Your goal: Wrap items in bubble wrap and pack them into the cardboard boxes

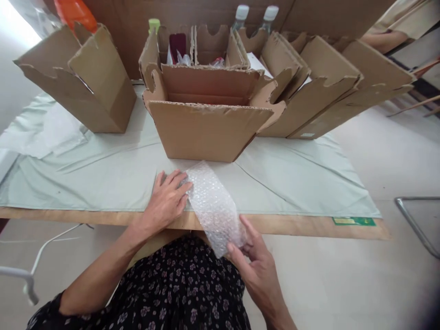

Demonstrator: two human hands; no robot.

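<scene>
A strip of clear bubble wrap [213, 206] lies over the near edge of the table, in front of an open cardboard box [206, 128]. My left hand [167, 201] rests flat on the cloth with fingers stretched out, its fingertips on the wrap's left edge. My right hand [256, 263] pinches the wrap's near end, which hangs off the table edge, between thumb and fingers. Whether anything is inside the wrap cannot be made out.
A pale green cloth [103, 169] covers the wooden table [302, 227]. More open cardboard boxes stand at the left [85, 87] and right [326, 91]. Two capped bottles [256, 18] stand behind them. Another person's arm [381, 39] shows far right. A metal frame [412, 220] stands on the floor.
</scene>
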